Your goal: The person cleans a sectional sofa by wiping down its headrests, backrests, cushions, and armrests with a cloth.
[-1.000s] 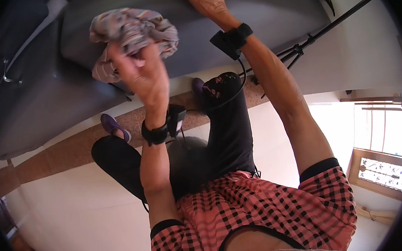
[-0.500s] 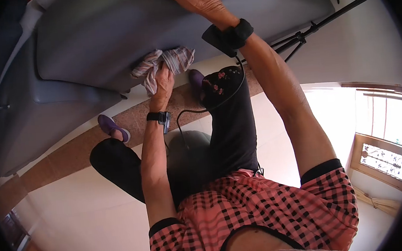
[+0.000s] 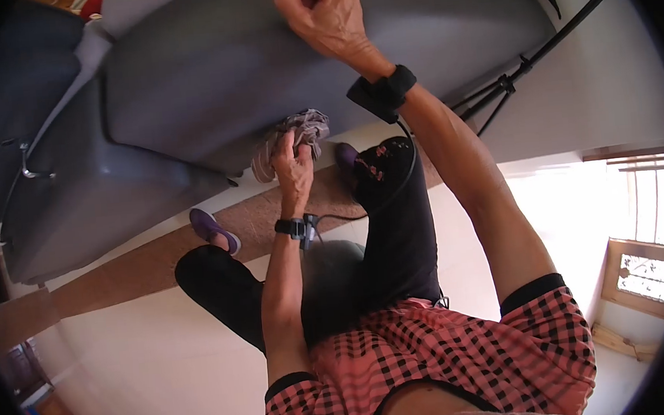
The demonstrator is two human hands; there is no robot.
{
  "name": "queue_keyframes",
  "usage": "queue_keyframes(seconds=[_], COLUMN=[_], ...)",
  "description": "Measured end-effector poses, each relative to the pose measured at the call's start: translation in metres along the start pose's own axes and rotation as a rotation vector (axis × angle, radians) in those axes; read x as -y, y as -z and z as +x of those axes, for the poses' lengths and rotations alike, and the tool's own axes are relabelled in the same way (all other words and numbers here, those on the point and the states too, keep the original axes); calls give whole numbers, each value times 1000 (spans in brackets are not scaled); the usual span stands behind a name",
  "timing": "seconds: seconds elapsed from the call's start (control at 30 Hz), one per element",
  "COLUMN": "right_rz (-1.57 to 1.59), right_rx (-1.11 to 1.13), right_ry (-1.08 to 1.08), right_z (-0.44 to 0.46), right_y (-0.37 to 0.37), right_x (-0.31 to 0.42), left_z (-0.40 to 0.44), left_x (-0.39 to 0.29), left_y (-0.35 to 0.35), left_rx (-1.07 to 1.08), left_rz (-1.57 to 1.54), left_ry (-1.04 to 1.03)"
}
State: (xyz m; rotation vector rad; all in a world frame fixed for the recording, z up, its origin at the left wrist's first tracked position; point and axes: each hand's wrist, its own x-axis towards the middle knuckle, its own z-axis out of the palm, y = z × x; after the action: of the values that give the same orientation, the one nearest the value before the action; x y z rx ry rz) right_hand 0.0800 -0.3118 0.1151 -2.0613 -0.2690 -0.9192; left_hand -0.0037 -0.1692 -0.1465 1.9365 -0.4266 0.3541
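Note:
My left hand is closed around a crumpled striped cloth. The cloth bears against the lower front side of a grey padded seat, like a sofa or couch. Higher up, near the top edge of the view, my right hand is over the same grey surface with its fingers curled in. No object shows in it; whether it touches the padding I cannot tell. Black straps with small devices sit on both wrists, and a black cable hangs from the right one.
Another grey padded section with a metal handle stands at the left. Black tripod-like legs reach in at the right. My purple shoes are on a brown floor strip. A barred window is far right.
The cloth has bunched up smaller under my left hand. My right hand has come lower into view, its fingers curled. The whole view has shifted slightly.

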Motion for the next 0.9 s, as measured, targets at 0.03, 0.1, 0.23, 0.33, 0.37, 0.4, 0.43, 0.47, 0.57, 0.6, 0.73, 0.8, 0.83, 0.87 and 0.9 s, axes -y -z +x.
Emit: queue_keyframes(seconds=[0.03, 0.1, 0.23, 0.33, 0.37, 0.4, 0.43, 0.47, 0.57, 0.6, 0.73, 0.8, 0.83, 0.87, 0.9], right_rz=[-13, -13, -1, -19, -28, -35, -44, -53, -37, -36, -40, -41, -40, -40, -35], right_rx=[-33, -62, -41, -8, 6, 12, 19, 24, 26, 27, 27, 30, 27, 24, 18], right_ry=[16, 17, -13, -62, -89, -89, -91, -94, -89, -85, -68, -58, -53, -48, -56], right_z=[0, -2, 0, 1, 0, 0, 1, 0, -1, -1, -2, -4, -4, -3, -3], right_y=[-2, -6, -8, -8, -7, -6, -5, -5, -6, -5, -5, -4, -5, -5, -6], right_x=[-4, -8, -7, -7, -7, -5, -4, -3, -4, -3, -5, -7, -8, -8, -8], left_z=[8, 26, 66, 91, 100, 112, 126, 138, 170, 179, 183, 195, 205, 216, 231], left_x=[-13, -42, -110, -137, -153, -161, -168, -175, -165, -136, -109, -107, -102, -98, -93], left_y=[8, 33, 93, 142, 159, 175, 189, 201, 221, 221, 201, 200, 199, 197, 193], left_rx=[-22, -55, -300, -421, -466, -504, -547, -538, -424, -341, -212, -155, -148, -142, -121], left_rz=[-73, -195, -678, -882, -882, -845, -716, -479, 261, 528, 1094, 1041, 1027, 1011, 994], left_ry=[38, 140, 297, 121, 97, 48, 28, 24, -31, -80, -166, -140, -159, -179, -158])
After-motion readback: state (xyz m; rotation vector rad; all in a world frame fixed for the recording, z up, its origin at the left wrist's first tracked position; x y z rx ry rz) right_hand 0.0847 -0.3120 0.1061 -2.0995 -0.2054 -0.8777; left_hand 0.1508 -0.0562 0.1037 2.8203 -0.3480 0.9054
